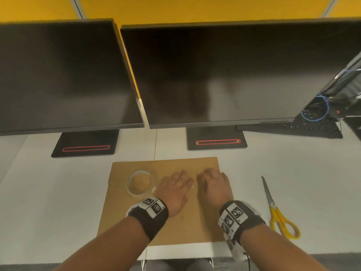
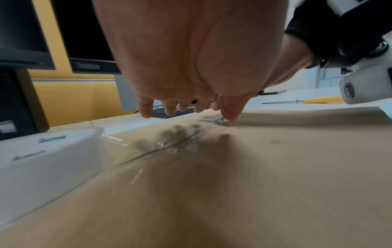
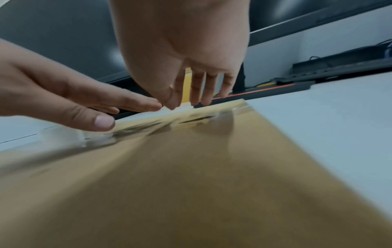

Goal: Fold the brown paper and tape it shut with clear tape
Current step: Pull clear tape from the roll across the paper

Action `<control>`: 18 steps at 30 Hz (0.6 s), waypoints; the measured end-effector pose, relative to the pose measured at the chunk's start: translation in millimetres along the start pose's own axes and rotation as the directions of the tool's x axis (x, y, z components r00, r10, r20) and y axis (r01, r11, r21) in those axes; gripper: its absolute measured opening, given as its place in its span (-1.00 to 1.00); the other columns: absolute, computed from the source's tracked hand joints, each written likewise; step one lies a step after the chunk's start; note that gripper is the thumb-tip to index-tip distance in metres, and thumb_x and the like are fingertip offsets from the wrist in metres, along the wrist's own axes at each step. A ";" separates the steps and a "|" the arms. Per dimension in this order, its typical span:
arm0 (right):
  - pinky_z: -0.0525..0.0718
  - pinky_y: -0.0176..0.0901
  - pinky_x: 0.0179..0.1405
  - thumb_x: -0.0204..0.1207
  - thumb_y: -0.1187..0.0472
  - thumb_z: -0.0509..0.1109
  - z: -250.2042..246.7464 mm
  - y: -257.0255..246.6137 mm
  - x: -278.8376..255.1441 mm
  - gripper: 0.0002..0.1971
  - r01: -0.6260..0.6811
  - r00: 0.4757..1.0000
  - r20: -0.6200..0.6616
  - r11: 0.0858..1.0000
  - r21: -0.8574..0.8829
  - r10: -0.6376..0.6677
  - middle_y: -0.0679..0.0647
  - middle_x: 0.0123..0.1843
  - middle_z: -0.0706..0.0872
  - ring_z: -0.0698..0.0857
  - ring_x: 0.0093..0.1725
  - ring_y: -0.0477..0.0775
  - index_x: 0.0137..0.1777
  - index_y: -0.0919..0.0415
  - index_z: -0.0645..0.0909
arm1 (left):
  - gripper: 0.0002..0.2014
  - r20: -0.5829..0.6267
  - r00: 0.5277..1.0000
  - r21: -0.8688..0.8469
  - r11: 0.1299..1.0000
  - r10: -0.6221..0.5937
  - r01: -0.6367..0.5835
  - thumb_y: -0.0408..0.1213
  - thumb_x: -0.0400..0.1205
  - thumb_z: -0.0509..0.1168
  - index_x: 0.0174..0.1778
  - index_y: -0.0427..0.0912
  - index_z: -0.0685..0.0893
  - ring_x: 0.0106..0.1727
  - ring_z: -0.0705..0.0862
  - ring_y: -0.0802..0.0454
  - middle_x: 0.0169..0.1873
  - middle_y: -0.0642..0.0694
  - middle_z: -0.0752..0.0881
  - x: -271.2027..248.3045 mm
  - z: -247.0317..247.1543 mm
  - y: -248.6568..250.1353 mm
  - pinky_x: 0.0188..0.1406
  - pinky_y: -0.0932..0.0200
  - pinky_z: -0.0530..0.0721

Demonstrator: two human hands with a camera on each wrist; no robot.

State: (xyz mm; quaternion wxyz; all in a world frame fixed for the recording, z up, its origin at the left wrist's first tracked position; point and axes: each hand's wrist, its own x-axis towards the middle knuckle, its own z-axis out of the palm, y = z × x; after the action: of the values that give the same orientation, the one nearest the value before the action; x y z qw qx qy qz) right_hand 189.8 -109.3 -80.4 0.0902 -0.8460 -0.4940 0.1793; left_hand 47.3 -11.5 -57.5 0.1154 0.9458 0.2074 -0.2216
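Observation:
The brown paper (image 1: 181, 227) lies folded flat on the white desk, its seam (image 2: 169, 144) running across under a glossy strip of clear tape. A clear tape roll (image 1: 139, 182) sits on the paper's left part. My left hand (image 1: 176, 182) is palm down just right of the roll, fingers straight, and its thumb tip (image 2: 230, 117) touches the taped seam. My right hand (image 1: 210, 178) is beside it over the paper's far right part, fingers (image 3: 203, 94) pointing down at the paper. Neither hand holds anything that I can see.
Yellow-handled scissors (image 1: 277, 212) lie on the desk right of the paper. Two dark monitors (image 1: 58, 75) (image 1: 224, 75) stand behind on black bases (image 1: 86, 145). A black keyboard (image 1: 312, 128) and cables are at the far right. The desk's front edge (image 1: 175, 257) is close below the paper.

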 end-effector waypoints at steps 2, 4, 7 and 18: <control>-0.12 0.20 0.64 0.67 0.15 0.04 -6.1 11.6 -7.3 -0.55 -0.016 0.997 0.068 0.999 -0.033 0.018 0.04 0.65 0.25 0.20 0.64 0.07 0.56 -0.07 0.33 | -0.41 0.021 1.000 -0.002 1.000 -0.007 0.007 -0.01 0.75 -0.04 0.68 0.14 -0.13 0.72 -0.20 -0.17 0.70 -0.06 -0.26 8.6 -1.7 2.6 0.65 -0.20 -0.11; -0.23 0.22 0.62 0.70 0.17 -0.01 -11.9 19.1 -13.4 -0.51 0.014 0.995 0.102 0.998 -0.055 -0.008 -0.01 0.71 0.10 0.05 0.69 0.03 0.62 -0.10 0.19 | -0.41 0.047 0.998 0.007 0.999 -0.035 0.035 0.08 0.74 -0.06 0.66 0.23 -0.15 0.71 -0.16 -0.21 0.70 -0.03 -0.23 15.2 -1.9 5.1 0.65 -0.25 -0.12; -0.23 0.24 0.62 0.70 0.13 0.00 -12.1 29.3 -19.9 -0.47 0.033 0.983 0.179 0.999 -0.026 -0.028 -0.04 0.73 -0.07 -0.07 0.71 0.02 0.66 -0.14 0.06 | -0.41 0.055 0.994 0.026 0.996 -0.090 0.089 0.18 0.70 -0.08 0.66 0.26 -0.10 0.71 -0.09 -0.23 0.71 -0.02 -0.17 21.9 2.6 8.6 0.64 -0.32 -0.08; -0.19 0.15 0.64 0.64 0.17 0.10 -19.0 68.5 -24.4 -0.54 -0.118 0.993 -0.031 0.993 0.017 0.118 -0.03 0.69 0.18 0.11 0.67 -0.06 0.54 -0.10 0.35 | -0.43 -0.025 0.986 0.075 0.983 -0.165 0.166 0.16 0.60 0.12 0.55 0.14 0.25 0.57 0.26 -0.24 0.62 -0.15 0.16 34.8 -4.5 25.1 0.53 -0.30 0.21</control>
State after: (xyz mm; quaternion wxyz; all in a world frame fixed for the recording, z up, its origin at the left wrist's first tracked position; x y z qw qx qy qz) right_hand 241.5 -163.9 -80.3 0.0935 -0.8757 -0.4403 0.1745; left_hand 88.5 -20.5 -66.7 0.0582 0.9311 0.2777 -0.2293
